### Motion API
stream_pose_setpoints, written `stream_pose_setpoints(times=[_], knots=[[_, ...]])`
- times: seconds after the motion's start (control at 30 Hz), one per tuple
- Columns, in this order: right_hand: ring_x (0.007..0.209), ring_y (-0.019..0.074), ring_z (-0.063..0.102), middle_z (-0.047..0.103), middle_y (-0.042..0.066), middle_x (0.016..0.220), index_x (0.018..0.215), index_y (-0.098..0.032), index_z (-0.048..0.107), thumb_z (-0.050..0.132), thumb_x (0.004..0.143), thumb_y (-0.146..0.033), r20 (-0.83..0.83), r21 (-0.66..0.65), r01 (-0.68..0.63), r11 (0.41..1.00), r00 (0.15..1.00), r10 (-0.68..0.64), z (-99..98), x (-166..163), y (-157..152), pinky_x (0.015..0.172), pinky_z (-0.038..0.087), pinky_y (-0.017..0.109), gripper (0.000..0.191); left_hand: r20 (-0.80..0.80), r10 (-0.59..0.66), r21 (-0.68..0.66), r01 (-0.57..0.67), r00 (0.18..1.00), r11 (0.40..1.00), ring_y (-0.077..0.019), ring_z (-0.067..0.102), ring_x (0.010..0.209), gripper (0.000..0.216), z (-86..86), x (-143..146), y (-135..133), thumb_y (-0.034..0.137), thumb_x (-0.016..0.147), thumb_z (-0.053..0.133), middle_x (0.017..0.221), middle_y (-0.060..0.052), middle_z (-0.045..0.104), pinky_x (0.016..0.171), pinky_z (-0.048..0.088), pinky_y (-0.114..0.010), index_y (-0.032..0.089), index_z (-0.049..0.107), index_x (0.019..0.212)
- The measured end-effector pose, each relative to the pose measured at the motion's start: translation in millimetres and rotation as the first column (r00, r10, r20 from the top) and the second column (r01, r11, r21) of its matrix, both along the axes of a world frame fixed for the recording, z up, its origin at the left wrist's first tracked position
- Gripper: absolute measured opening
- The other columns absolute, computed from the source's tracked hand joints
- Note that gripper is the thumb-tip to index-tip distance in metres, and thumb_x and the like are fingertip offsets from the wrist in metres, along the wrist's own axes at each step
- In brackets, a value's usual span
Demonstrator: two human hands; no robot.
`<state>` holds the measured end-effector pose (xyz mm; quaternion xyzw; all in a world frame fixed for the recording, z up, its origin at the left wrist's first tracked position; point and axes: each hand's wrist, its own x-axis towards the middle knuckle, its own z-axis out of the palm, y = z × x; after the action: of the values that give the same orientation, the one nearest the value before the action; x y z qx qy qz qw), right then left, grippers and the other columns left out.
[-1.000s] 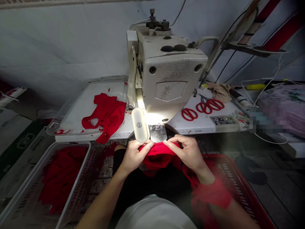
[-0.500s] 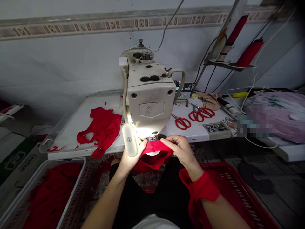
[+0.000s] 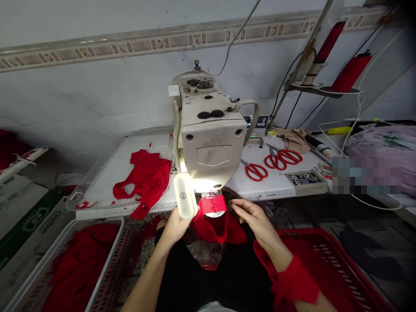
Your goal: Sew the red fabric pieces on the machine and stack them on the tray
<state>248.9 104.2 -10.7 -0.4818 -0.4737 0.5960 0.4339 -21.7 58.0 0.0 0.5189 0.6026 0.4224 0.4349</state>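
A red garment (image 3: 208, 232) hangs from the round arm of a sewing machine (image 3: 211, 151), its band (image 3: 213, 204) lying under the presser foot. To the left of the band is my left hand (image 3: 177, 225), its fingers largely hidden behind the oval white lamp (image 3: 186, 196). The thumb tip shows close to the cloth; whether it grips the cloth cannot be seen. On the right, my right hand (image 3: 251, 216) is just off the band, fingers stretched towards it and apart, with nothing seen in them. Red cloth (image 3: 297, 279) is looped round my right forearm.
Another red garment (image 3: 146, 177) lies on the white table at left. Red-handled scissors (image 3: 256, 172) rest at right. A white basket (image 3: 121, 225) of red cloth stands lower left, a red basket (image 3: 325, 234) lower right. Red thread cones (image 3: 351, 73) stand above.
My right hand has let go of the red band and drawn away to the right. The band now rests on the machine's arm, and the garment hangs more open below. My left hand has lowered slightly.
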Motion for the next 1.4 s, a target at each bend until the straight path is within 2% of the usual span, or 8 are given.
stream_pose_setpoints(times=[0.27,0.47,0.57,0.7,0.9,1.0,1.17,1.4], knots=[[0.058,0.0135,0.061,0.076,0.009,0.077,0.082,-0.015,0.076,0.079,0.085,-0.050,-0.010,-0.003,-0.152,0.988,0.988,0.152,0.0,-20.3,-26.0,0.044,0.037,0.020,0.035,0.247,0.145,0.031,-0.157,0.958,0.987,-0.0080,0.042,0.044,0.028,6.8,-37.3,-2.1,0.041,0.081,0.079,0.056,0.003,0.058,0.042,0.034,-0.019,0.015,0.069,0.076],[0.063,0.0156,0.067,0.080,0.011,0.099,0.108,-0.017,0.081,0.079,0.086,-0.047,0.167,0.076,-0.312,0.947,0.940,0.297,12.6,-42.9,-47.4,0.057,0.051,0.025,0.038,0.195,0.186,0.116,-0.211,0.963,0.970,-0.0174,0.064,0.069,0.028,18.9,-0.5,-4.9,0.039,0.073,0.086,0.073,-0.003,0.070,0.070,0.055,-0.027,0.016,0.070,0.078],[0.050,0.0109,0.057,0.079,0.009,0.102,0.129,-0.020,0.073,0.083,0.082,-0.048,0.234,0.077,-0.337,0.938,0.921,0.311,25.7,-46.6,-61.4,0.045,0.042,0.023,0.056,0.253,0.014,0.040,-0.025,0.967,0.999,-0.0134,0.055,0.056,0.031,9.6,8.2,-20.8,0.043,0.083,0.079,0.062,0.000,0.062,0.060,0.051,-0.026,0.016,0.068,0.072],[0.055,0.0139,0.057,0.069,0.003,0.069,0.089,-0.015,0.078,0.069,0.093,-0.050,0.158,0.062,-0.344,0.937,0.930,0.331,44.1,-44.2,-74.4,0.050,0.045,0.024,0.036,0.345,-0.306,0.139,0.274,0.887,0.952,-0.0170,0.061,0.068,0.029,0.8,5.8,-40.7,0.037,0.088,0.076,0.071,-0.005,0.066,0.066,0.050,-0.028,0.015,0.071,0.070],[0.045,0.0070,0.033,0.039,-0.006,0.048,0.052,-0.018,0.055,0.077,0.085,-0.040,0.290,-0.072,-0.715,0.696,0.652,0.700,53.7,-28.1,-71.7,0.041,0.021,0.022,0.045,0.139,-0.481,0.121,0.467,0.866,0.876,-0.0213,0.066,0.089,0.029,18.1,25.1,-45.5,0.035,0.088,0.077,0.107,-0.011,0.073,0.072,0.049,-0.027,0.019,0.076,0.111],[0.047,0.0073,0.031,0.042,-0.007,0.049,0.057,-0.017,0.063,0.084,0.078,-0.038,0.319,-0.115,-0.760,0.639,0.581,0.749,52.2,-16.3,-64.0,0.043,0.020,0.023,0.036,0.063,-0.659,0.040,0.657,0.750,0.752,-0.0162,0.060,0.074,0.024,22.2,34.1,-43.0,0.040,0.088,0.076,0.085,-0.005,0.071,0.069,0.045,-0.026,0.016,0.076,0.092],[0.056,0.0127,0.050,0.065,0.001,0.063,0.082,-0.016,0.080,0.073,0.090,-0.046,0.295,-0.056,-0.587,0.808,0.763,0.575,39.4,-1.9,-50.8,0.052,0.035,0.025,0.033,0.094,-0.513,-0.049,0.519,0.853,0.854,-0.0108,0.046,0.062,0.031,16.2,28.1,-42.3,0.041,0.095,0.066,0.067,0.001,0.057,0.058,0.036,-0.022,0.013,0.071,0.081],[0.058,0.0144,0.055,0.069,0.003,0.066,0.082,-0.013,0.078,0.072,0.091,-0.047,0.131,-0.020,-0.366,0.930,0.922,0.365,27.6,-8.1,-43.5,0.054,0.039,0.026,0.035,0.186,-0.265,0.060,0.259,0.946,0.964,-0.0109,0.050,0.059,0.033,12.2,24.1,-41.8,0.037,0.093,0.070,0.074,-0.001,0.058,0.054,0.040,-0.022,0.016,0.076,0.118]])
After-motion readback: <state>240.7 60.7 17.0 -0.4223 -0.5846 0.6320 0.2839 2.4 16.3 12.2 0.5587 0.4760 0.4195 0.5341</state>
